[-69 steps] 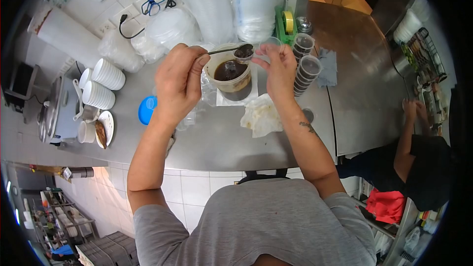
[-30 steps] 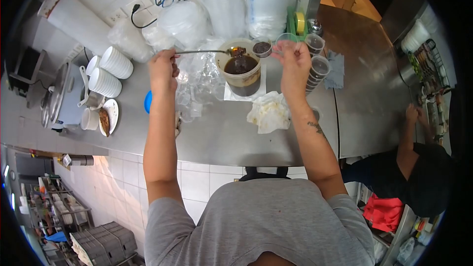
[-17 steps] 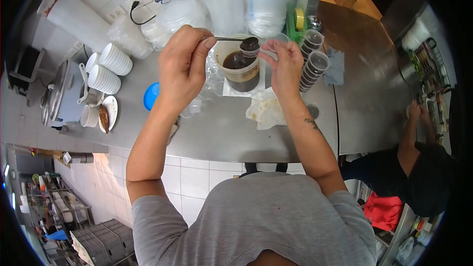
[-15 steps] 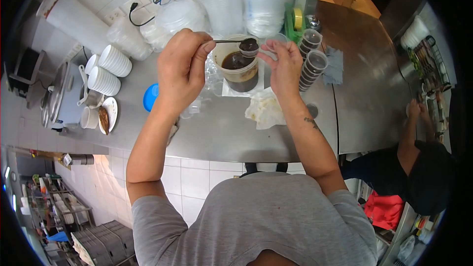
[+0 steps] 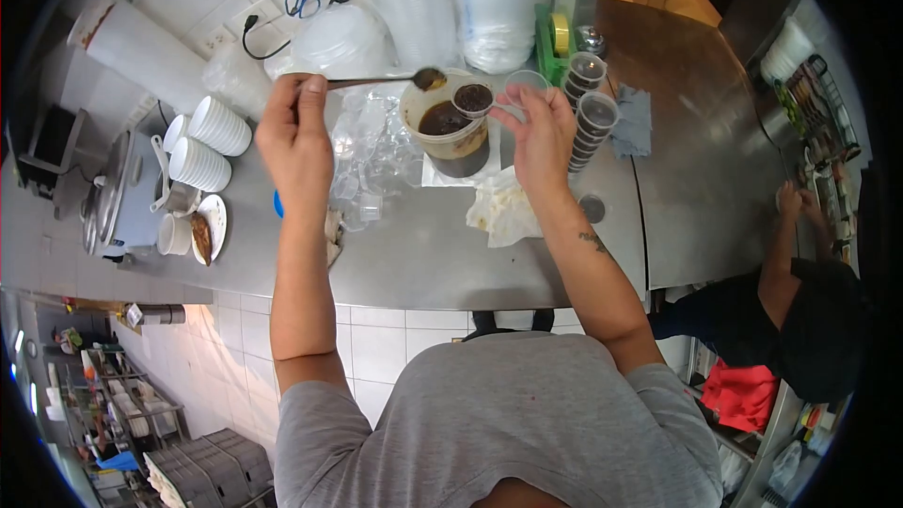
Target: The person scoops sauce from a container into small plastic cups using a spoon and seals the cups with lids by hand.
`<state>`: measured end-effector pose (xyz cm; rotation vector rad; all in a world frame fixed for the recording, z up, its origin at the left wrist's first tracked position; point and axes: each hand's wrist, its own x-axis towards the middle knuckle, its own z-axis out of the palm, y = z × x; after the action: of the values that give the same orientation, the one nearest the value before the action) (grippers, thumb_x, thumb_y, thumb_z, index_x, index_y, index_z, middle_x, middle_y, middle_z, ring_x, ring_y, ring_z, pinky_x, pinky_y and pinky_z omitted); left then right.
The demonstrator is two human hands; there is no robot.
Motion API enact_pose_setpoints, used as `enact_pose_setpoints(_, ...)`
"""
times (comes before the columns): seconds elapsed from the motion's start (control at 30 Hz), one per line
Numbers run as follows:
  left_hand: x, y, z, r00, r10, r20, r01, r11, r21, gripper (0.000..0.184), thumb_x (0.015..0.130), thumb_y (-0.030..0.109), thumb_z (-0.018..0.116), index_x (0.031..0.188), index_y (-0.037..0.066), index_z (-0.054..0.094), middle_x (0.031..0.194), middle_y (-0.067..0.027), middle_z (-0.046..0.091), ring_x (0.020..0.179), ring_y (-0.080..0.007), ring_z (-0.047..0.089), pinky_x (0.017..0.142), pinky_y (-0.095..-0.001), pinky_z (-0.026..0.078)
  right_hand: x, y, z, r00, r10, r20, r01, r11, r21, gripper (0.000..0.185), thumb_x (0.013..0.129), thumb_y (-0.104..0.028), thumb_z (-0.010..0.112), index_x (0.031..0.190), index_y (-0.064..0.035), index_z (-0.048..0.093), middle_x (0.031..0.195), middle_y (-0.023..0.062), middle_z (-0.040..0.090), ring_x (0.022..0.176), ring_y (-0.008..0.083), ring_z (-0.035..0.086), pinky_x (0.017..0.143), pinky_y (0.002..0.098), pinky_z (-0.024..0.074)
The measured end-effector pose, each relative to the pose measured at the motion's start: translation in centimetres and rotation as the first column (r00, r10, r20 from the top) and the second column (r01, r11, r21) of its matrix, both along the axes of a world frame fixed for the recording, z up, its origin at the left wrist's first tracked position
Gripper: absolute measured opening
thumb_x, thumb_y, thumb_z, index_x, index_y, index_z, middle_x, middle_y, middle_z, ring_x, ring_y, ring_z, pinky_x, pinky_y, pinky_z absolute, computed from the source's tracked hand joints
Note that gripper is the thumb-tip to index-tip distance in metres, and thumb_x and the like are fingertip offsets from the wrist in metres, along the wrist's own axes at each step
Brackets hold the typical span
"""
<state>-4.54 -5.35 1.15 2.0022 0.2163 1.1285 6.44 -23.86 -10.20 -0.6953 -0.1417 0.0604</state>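
My left hand (image 5: 297, 146) grips the handle of a long spoon (image 5: 376, 81), whose sauce-stained bowl is raised over the far rim of a plastic tub. The tub (image 5: 459, 166) holds dark brown sauce. Between the fingers of my right hand (image 5: 541, 132) is a small clear sauce cup (image 5: 473, 100) with dark sauce in it, tilted above the tub's right side. A clear round lid (image 5: 527, 85) shows behind those fingers; whether it joins the cup I cannot tell. Just right of that hand stand stacked filled sauce cups (image 5: 594, 122).
Loose clear plastic cups (image 5: 369, 165) lie left of the tub, a crumpled paper towel (image 5: 505, 210) in front. White cup stacks (image 5: 201, 160) and a plate (image 5: 217, 226) are farther left. A grey cloth (image 5: 632, 120) lies right. Another person (image 5: 800, 320) works at the far right.
My left hand has moved left, drawing the spoon away from the sauce cup. The spoon's bowl now looks nearly emptied. My right hand stays almost in place with the cup.
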Motion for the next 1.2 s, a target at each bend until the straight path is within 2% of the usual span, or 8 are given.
enact_pose_setpoints(0.23, 4.4, 0.1, -7.2, 0.883, -0.141, -0.447, 0.185, 0.981, 0.056, 0.022, 0.087, 0.018, 0.061, 0.098, -0.001, 0.061, 0.073, -0.0148, 0.057, 0.065, -0.0278, 0.054, 0.062, -0.0359, 0.045, -4.0, -2.3, -0.8, 0.998, 0.043, -0.045, -0.044, 0.999, -0.018, 0.010, 0.089, -0.006, 0.055, 0.084, -0.0032, 0.047, 0.093, 0.0126, 0.059, 0.086, 0.0250, 0.062, 0.078, 0.0416, 0.0538)
enact_pose_setpoints(0.33, 3.2, -0.7, -7.4, 0.973, 0.060, -0.221, 0.044, 0.897, 0.439, 0.039, 0.082, 0.020, 0.067, 0.113, -0.001, 0.055, 0.097, -0.0186, 0.057, 0.086, -0.0343, 0.056, 0.073, -0.0395, 0.046, -5.7, -3.8, -2.6, 0.995, 0.065, -0.081, -0.069, 0.997, -0.043, 0.009, 0.090, -0.006, 0.054, 0.084, -0.0036, 0.047, 0.093, 0.0121, 0.059, 0.086, 0.0238, 0.062, 0.079, 0.0405, 0.0542)
enact_pose_setpoints(0.47, -1.7, -3.4, -6.5, 0.920, -0.124, -0.372, 0.321, 0.782, 0.535, 0.057, 0.075, 0.016, 0.073, 0.123, 0.001, 0.048, 0.110, -0.0188, 0.051, 0.097, -0.0380, 0.053, 0.081, -0.0417, 0.046, -7.9, -5.9, -6.3, 0.993, 0.040, -0.114, -0.057, 0.987, -0.148, 0.010, 0.092, -0.006, 0.053, 0.084, -0.0043, 0.046, 0.095, 0.0116, 0.059, 0.086, 0.0209, 0.061, 0.081, 0.0380, 0.0549)
enact_pose_setpoints(0.6, -3.5, -7.0, -14.6, 0.662, -0.314, -0.681, 0.577, 0.794, 0.194, 0.065, 0.069, 0.018, 0.077, 0.124, 0.004, 0.047, 0.109, -0.0177, 0.051, 0.100, -0.0379, 0.055, 0.081, -0.0425, 0.048, -9.6, -6.6, -10.1, 0.986, 0.070, -0.152, -0.106, 0.964, -0.243, 0.012, 0.094, -0.007, 0.051, 0.084, -0.0049, 0.045, 0.097, 0.0111, 0.059, 0.088, 0.0184, 0.061, 0.082, 0.0361, 0.0549)
enact_pose_setpoints(0.73, -3.0, -8.4, -18.7, 0.677, -0.381, -0.630, 0.571, 0.812, 0.123, 0.061, 0.069, 0.016, 0.077, 0.122, 0.003, 0.050, 0.103, -0.0164, 0.053, 0.090, -0.0350, 0.058, 0.076, -0.0417, 0.049, -10.5, -6.7, -11.3, 0.989, 0.072, -0.126, -0.109, 0.942, -0.317, 0.014, 0.095, -0.009, 0.050, 0.084, -0.0044, 0.044, 0.094, 0.0082, 0.058, 0.084, 0.0138, 0.058, 0.078, 0.0300, 0.0533)
enact_pose_setpoints(0.83, -2.9, -8.7, -20.1, 0.688, -0.388, -0.613, 0.593, 0.787, 0.168, 0.058, 0.068, 0.016, 0.078, 0.118, 0.004, 0.050, 0.102, -0.0156, 0.052, 0.085, -0.0354, 0.059, 0.072, -0.0417, 0.050, -10.2, -7.6, -12.7, 0.970, 0.113, 0.213, 0.077, 0.693, -0.716, 0.012, 0.095, -0.008, 0.051, 0.086, -0.0025, 0.046, 0.090, 0.0048, 0.058, 0.078, 0.0095, 0.054, 0.071, 0.0238, 0.0484)
enact_pose_setpoints(1.03, -3.0, -9.4, -20.2, 0.684, -0.372, -0.627, 0.555, 0.824, 0.117, 0.057, 0.067, 0.013, 0.079, 0.115, 0.004, 0.050, 0.100, -0.0150, 0.052, 0.083, -0.0354, 0.058, 0.069, -0.0415, 0.050, -9.4, -7.8, -11.6, 0.991, 0.118, -0.063, -0.130, 0.747, -0.652, 0.007, 0.093, -0.008, 0.055, 0.093, -0.0004, 0.053, 0.083, 0.0044, 0.057, 0.072, 0.0087, 0.052, 0.064, 0.0254, 0.0457)
enact_pose_setpoints(1.2, -3.4, -9.7, -21.6, 0.708, -0.395, -0.585, 0.484, 0.875, -0.005, 0.063, 0.068, 0.014, 0.079, 0.119, 0.005, 0.044, 0.096, -0.0153, 0.055, 0.078, -0.0317, 0.059, 0.067, -0.0400, 0.050, -9.4, -6.1, -12.6, 0.947, 0.142, 0.287, 0.198, 0.446, -0.873, 0.006, 0.090, -0.006, 0.056, 0.095, -0.0020, 0.057, 0.084, 0.0084, 0.059, 0.072, 0.0171, 0.057, 0.063, 0.0300, 0.0461)
